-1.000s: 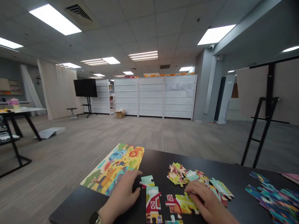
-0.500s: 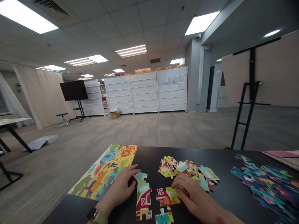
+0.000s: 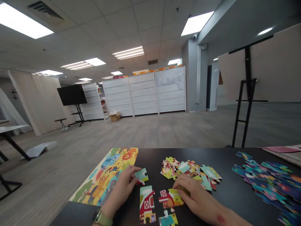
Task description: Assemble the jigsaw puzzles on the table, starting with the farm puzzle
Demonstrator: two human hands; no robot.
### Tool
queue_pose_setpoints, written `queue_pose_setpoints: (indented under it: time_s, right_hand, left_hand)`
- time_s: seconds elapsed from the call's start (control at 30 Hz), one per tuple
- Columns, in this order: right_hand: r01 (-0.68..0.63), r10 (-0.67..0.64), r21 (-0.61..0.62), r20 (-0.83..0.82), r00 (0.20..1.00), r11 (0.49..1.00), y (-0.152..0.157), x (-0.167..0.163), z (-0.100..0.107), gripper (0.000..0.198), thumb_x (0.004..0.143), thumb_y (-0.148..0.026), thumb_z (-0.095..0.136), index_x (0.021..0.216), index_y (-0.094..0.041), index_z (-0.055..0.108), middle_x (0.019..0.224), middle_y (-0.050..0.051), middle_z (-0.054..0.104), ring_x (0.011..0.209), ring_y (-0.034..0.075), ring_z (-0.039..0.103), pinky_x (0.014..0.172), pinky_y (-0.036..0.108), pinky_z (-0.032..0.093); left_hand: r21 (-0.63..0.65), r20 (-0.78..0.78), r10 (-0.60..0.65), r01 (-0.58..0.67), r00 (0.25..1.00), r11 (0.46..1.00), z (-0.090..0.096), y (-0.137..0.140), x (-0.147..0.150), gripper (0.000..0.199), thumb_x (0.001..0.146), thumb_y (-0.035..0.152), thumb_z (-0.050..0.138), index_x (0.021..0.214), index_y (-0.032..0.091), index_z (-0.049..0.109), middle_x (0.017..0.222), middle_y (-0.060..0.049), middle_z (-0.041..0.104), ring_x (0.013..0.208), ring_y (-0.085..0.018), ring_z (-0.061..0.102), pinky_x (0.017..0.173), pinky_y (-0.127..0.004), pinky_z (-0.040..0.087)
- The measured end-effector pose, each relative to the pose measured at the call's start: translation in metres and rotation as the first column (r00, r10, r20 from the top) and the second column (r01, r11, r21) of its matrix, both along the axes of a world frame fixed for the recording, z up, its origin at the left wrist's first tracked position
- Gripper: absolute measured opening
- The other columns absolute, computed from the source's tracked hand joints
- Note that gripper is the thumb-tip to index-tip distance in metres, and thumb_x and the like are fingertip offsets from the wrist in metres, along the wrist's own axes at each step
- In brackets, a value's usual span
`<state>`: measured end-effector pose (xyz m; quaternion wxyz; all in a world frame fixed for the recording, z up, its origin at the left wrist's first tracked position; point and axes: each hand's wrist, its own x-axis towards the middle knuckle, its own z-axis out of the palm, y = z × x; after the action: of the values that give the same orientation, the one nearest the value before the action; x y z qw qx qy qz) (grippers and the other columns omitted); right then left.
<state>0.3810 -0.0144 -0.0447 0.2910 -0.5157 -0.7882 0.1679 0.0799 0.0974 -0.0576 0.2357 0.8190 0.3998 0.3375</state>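
My left hand [image 3: 129,180], a watch on its wrist, has its thumb and fingers closed on the left edge of a light-blue and green puzzle piece [image 3: 142,175]. Just below lies a joined strip of puzzle pieces [image 3: 147,204] with a red barn. My right hand [image 3: 189,190] is curled, its fingertips on the right end of a red and yellow-green pair of pieces [image 3: 170,198]; part of what it grips is hidden under the fingers. A teal and yellow puzzle piece [image 3: 168,219] lies near the front edge of the view.
Behind my right hand lies a heap of loose puzzle pieces [image 3: 181,168]. A picture sheet with animals [image 3: 105,175] lies on the black table [image 3: 225,194] at left. At right is a pile of dark-blue puzzle pieces [image 3: 270,183], with a pink item [image 3: 279,149] beyond it.
My left hand's spread fingers have closed on the light-blue piece and shifted it a little up, apart from the barn strip. The right hand stays nearly in place. The view has tilted slightly.
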Motion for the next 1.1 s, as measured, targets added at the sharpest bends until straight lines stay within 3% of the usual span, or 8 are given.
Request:
queue_pose_setpoints:
  time_s: [0.23,0.47,0.67,0.8,0.93,1.1]
  right_hand:
    - [-0.013,0.013,0.045,-0.013,1.000,0.999,0.002,0.000,-0.005,0.021,0.097,-0.016,0.043,0.096,-0.021,0.063,0.100,0.007,0.067,0.097,0.023,0.063,0.089,0.038,0.049]
    - [0.013,-0.014,0.043,0.011,1.000,0.999,0.002,0.005,-0.007,0.023,0.095,-0.012,0.044,0.101,-0.021,0.064,0.106,0.007,0.069,0.108,0.025,0.063,0.097,0.041,0.048]
    - [-0.029,0.026,0.028,0.092,0.995,0.999,-0.001,-0.001,0.001,0.030,0.094,-0.014,0.047,0.111,-0.024,0.070,0.118,0.009,0.066,0.113,0.025,0.061,0.101,0.041,0.049]
    - [-0.071,0.059,0.044,0.229,0.972,0.996,-0.004,-0.008,0.008,0.040,0.094,-0.017,0.051,0.127,-0.031,0.068,0.142,0.008,0.057,0.132,0.030,0.049,0.112,0.050,0.041]
    - [-0.077,0.073,-0.003,0.349,0.934,0.997,-0.009,-0.014,0.017,0.037,0.097,-0.022,0.049,0.125,-0.035,0.069,0.150,0.005,0.054,0.141,0.034,0.041,0.114,0.059,0.035]
    - [-0.117,0.132,-0.061,0.405,0.905,0.991,-0.013,-0.024,0.027,0.041,0.096,-0.022,0.047,0.134,-0.032,0.061,0.150,0.002,0.056,0.142,0.035,0.040,0.115,0.063,0.031]
  left_hand:
    - [-0.014,0.122,-0.032,0.034,0.992,0.999,0.000,-0.017,0.036,0.022,0.091,0.024,0.054,0.107,0.020,0.070,0.101,-0.004,0.065,0.070,-0.014,0.061,0.063,-0.025,0.049]
    - [-0.027,0.050,-0.118,0.119,0.992,0.993,-0.002,-0.025,0.081,0.025,0.079,0.009,0.060,0.095,0.020,0.076,0.093,-0.002,0.067,0.071,-0.014,0.063,0.067,-0.025,0.048]
    - [0.010,-0.022,-0.103,0.103,0.994,0.995,-0.004,-0.016,0.086,0.025,0.079,0.010,0.062,0.099,0.018,0.075,0.093,-0.003,0.066,0.074,-0.015,0.062,0.072,-0.028,0.049]
    - [0.021,-0.087,-0.122,0.124,0.989,0.992,-0.003,-0.015,0.086,0.027,0.079,0.011,0.063,0.100,0.021,0.075,0.094,-0.002,0.068,0.080,-0.018,0.063,0.076,-0.029,0.049]
    - [0.050,-0.139,-0.121,0.129,0.983,0.990,0.003,-0.020,0.080,0.025,0.080,0.012,0.064,0.099,0.024,0.076,0.097,-0.003,0.069,0.090,-0.021,0.063,0.084,-0.032,0.048]
    - [0.079,-0.147,-0.080,0.092,0.986,0.993,0.009,-0.034,0.058,0.029,0.091,0.010,0.048,0.092,0.024,0.073,0.099,-0.003,0.068,0.096,-0.022,0.061,0.087,-0.033,0.048]
